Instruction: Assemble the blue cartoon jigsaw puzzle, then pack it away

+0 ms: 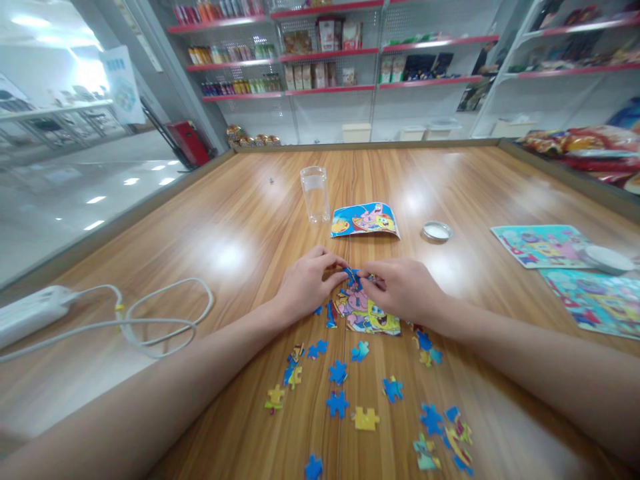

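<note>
A partly joined jigsaw puzzle [374,319] with pink and yellow cartoon figures lies on the wooden table before me. At its upper left edge, my left hand [311,280] pinches a blue jigsaw piece [353,275] between thumb and fingertips. From the other side my right hand [404,288] is closed, its fingertips on the same blue area and covering the puzzle's upper right. Loose pieces lie nearer to me, among them a yellow piece [365,419], a blue piece [337,403] and a cluster at the right [431,419]. Beyond the hands stands a curved picture card [366,221] showing similar figures.
A clear plastic jar [315,195] stands behind the hands, with a round metal-rimmed lid [437,231] to the right. Two picture sheets [540,245] lie far right, a white lid [607,259] on them. A power strip [37,310] and looped white cable [150,320] occupy the left.
</note>
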